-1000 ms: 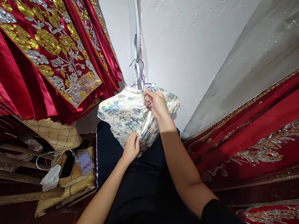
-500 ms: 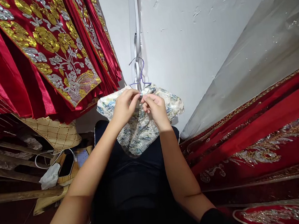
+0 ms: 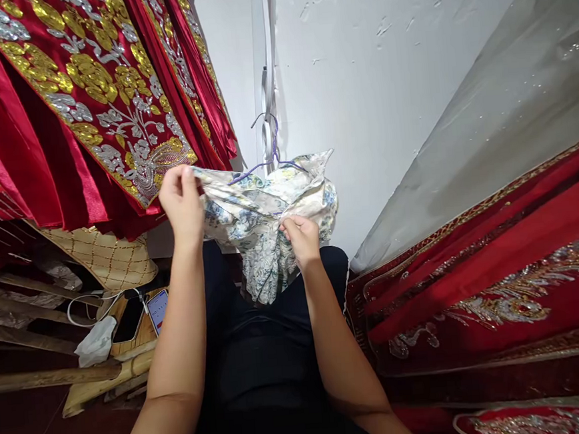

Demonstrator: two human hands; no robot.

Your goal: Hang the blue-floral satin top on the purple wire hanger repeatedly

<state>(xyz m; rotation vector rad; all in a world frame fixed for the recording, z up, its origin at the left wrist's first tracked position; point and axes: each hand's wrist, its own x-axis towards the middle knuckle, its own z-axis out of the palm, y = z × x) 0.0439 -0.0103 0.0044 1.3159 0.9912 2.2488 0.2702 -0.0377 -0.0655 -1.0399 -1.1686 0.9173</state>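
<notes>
A cream blouse (image 3: 249,213) with a blue floral print hangs in front of me on a thin purple wire hanger (image 3: 275,141). My left hand (image 3: 184,197) pinches the shoulder or sleeve edge on the left and stretches it sideways. Lower down at the front, my right hand (image 3: 299,233) is closed on a gathered bit of the same cloth. Folds run across the fabric between both hands. The right shoulder part stands up in a point, and the lower hem hangs over my lap.
Red embroidered garments (image 3: 109,91) hang at left; red beaded gowns (image 3: 476,296) and a sheer cover (image 3: 473,135) fill the right. A white wall (image 3: 360,91) stands behind. A dark phone (image 3: 128,318), a lit phone (image 3: 157,307) and a white cable (image 3: 79,307) lie lower left.
My hands were together at the neckline. My left hand has moved left to the blouse's edge, and my right hand has dropped down its front. The cloth is now pulled sideways.
</notes>
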